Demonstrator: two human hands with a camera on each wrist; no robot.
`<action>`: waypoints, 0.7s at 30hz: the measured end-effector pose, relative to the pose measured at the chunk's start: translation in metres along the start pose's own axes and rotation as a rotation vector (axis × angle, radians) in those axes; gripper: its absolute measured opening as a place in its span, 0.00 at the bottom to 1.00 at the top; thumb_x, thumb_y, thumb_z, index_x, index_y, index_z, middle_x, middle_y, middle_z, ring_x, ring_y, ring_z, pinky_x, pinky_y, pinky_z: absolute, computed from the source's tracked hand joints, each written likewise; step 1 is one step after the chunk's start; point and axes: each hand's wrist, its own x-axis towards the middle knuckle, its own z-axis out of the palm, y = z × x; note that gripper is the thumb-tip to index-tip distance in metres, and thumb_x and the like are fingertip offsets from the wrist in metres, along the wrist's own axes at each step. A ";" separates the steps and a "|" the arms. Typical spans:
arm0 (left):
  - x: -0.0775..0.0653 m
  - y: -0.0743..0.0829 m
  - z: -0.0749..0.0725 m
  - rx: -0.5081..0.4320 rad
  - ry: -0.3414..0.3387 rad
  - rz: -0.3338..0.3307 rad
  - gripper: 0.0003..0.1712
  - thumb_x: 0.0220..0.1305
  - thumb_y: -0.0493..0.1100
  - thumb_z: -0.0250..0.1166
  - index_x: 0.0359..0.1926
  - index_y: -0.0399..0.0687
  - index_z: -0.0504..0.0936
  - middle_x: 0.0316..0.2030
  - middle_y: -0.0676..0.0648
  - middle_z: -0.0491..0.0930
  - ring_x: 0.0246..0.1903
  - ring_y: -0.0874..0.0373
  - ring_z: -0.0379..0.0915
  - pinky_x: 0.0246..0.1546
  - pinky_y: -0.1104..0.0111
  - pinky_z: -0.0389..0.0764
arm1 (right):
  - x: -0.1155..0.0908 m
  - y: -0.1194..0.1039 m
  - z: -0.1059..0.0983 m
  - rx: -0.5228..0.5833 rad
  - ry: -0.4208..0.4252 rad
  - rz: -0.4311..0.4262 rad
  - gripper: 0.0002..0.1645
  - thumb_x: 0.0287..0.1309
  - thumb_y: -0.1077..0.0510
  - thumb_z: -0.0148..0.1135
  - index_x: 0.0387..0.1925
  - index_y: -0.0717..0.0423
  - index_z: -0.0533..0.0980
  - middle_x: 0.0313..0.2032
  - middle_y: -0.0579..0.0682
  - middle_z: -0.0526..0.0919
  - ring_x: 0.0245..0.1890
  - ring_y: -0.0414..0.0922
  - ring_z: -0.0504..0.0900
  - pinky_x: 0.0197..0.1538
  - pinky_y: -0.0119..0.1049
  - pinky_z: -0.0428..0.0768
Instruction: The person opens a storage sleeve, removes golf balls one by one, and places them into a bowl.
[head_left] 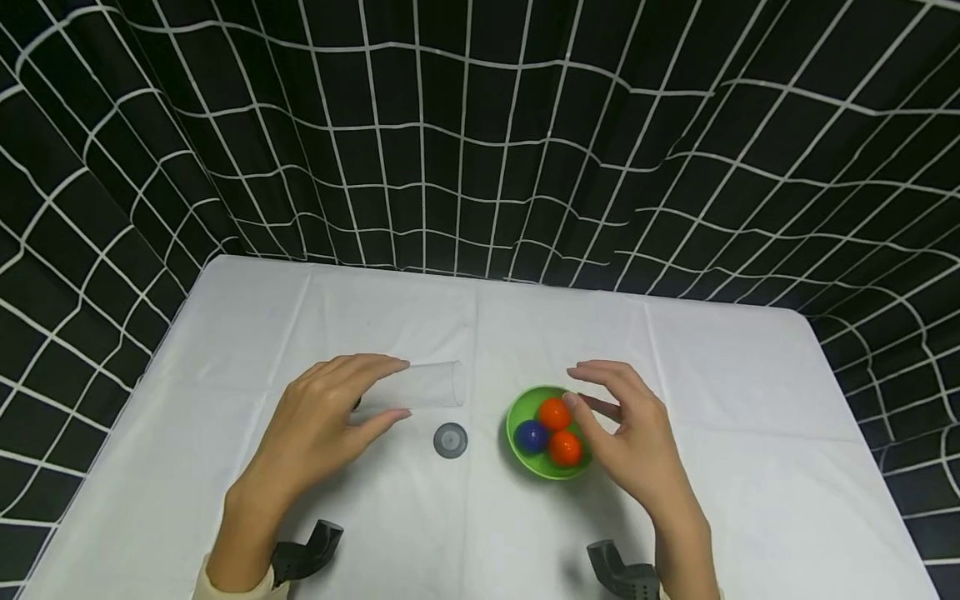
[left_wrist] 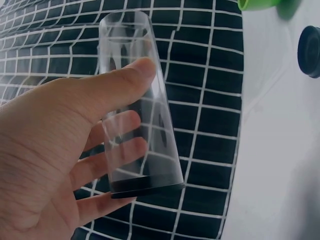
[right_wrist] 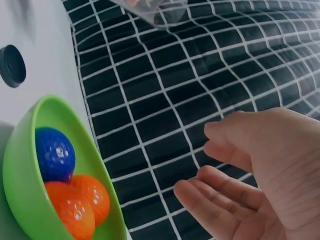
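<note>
My left hand (head_left: pixel 322 412) grips a clear plastic tube (head_left: pixel 431 385) on its side, thumb on the near side and fingers on the far side. In the left wrist view the tube (left_wrist: pixel 132 115) shows a black base (left_wrist: pixel 147 186), and some fingers show through its wall. Its rim points right in the head view. My right hand (head_left: pixel 637 433) hovers by the right edge of a green bowl (head_left: pixel 550 472), fingers bent loosely with nothing between them. In the bowl lie two orange balls (head_left: pixel 565 448) and a blue ball (head_left: pixel 532 436).
A round dark grey cap (head_left: pixel 450 440) lies on the white-covered table (head_left: pixel 555 333) between the tube and the bowl. Black curtains with a white grid (head_left: pixel 450 142) surround the table's back and sides. A black wrist mount (head_left: pixel 307 552) sits on each forearm.
</note>
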 end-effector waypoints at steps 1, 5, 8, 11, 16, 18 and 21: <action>0.000 -0.001 0.000 0.000 0.005 0.001 0.28 0.56 0.52 0.82 0.58 0.56 0.87 0.54 0.54 0.89 0.55 0.53 0.87 0.57 0.54 0.85 | 0.001 0.000 -0.001 0.005 0.018 0.000 0.19 0.63 0.70 0.71 0.54 0.59 0.84 0.56 0.53 0.84 0.56 0.34 0.83 0.53 0.22 0.85; -0.001 -0.002 0.000 -0.007 0.010 -0.001 0.27 0.56 0.51 0.82 0.57 0.55 0.88 0.53 0.53 0.90 0.54 0.53 0.88 0.54 0.54 0.87 | 0.001 0.002 -0.004 -0.010 0.039 0.030 0.18 0.64 0.69 0.71 0.55 0.58 0.84 0.56 0.53 0.84 0.57 0.26 0.80 0.53 0.18 0.83; -0.002 -0.001 0.001 -0.013 0.004 -0.005 0.27 0.57 0.51 0.82 0.57 0.55 0.87 0.52 0.54 0.90 0.52 0.53 0.88 0.52 0.55 0.87 | -0.001 0.003 -0.006 -0.024 0.038 0.058 0.18 0.65 0.68 0.70 0.56 0.58 0.83 0.56 0.52 0.84 0.57 0.25 0.79 0.52 0.17 0.83; -0.001 -0.001 0.001 -0.014 0.010 -0.006 0.27 0.56 0.51 0.82 0.57 0.55 0.87 0.52 0.54 0.90 0.51 0.54 0.88 0.51 0.56 0.88 | -0.001 0.004 -0.007 -0.027 0.044 0.064 0.18 0.65 0.68 0.70 0.57 0.59 0.83 0.56 0.52 0.84 0.56 0.25 0.80 0.52 0.17 0.82; 0.003 -0.002 0.001 -0.019 0.008 -0.005 0.27 0.56 0.51 0.82 0.57 0.55 0.87 0.52 0.54 0.90 0.52 0.54 0.88 0.51 0.56 0.88 | 0.002 0.005 -0.007 -0.017 0.042 0.056 0.18 0.66 0.68 0.69 0.57 0.59 0.83 0.56 0.52 0.84 0.56 0.26 0.80 0.52 0.18 0.83; 0.003 -0.002 0.001 -0.018 -0.006 -0.007 0.27 0.57 0.52 0.82 0.57 0.56 0.87 0.52 0.54 0.90 0.53 0.54 0.88 0.53 0.55 0.87 | 0.001 0.005 -0.006 -0.015 0.040 0.062 0.18 0.66 0.68 0.70 0.56 0.59 0.83 0.56 0.52 0.84 0.56 0.26 0.81 0.52 0.17 0.83; 0.003 -0.003 0.002 -0.011 -0.019 -0.013 0.27 0.57 0.53 0.81 0.57 0.56 0.87 0.52 0.54 0.90 0.54 0.53 0.88 0.54 0.55 0.87 | 0.001 0.007 -0.005 -0.008 0.037 0.071 0.18 0.65 0.68 0.69 0.56 0.59 0.83 0.56 0.53 0.84 0.56 0.28 0.81 0.52 0.18 0.83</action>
